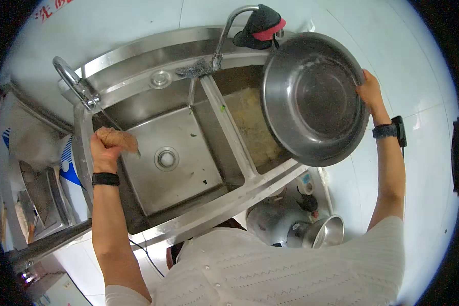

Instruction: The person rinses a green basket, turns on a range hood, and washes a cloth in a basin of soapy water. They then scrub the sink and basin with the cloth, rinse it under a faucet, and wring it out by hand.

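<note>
The left hand (104,151) is clenched around a brownish rag (120,138), held over the left edge of the left compartment of the stainless double sink (204,211), near its drain (167,158). To the right, a large steel basin (313,99) stands tilted above the right compartment, which holds murky water (252,130). The right hand (370,93) grasps the basin's right rim.
</note>
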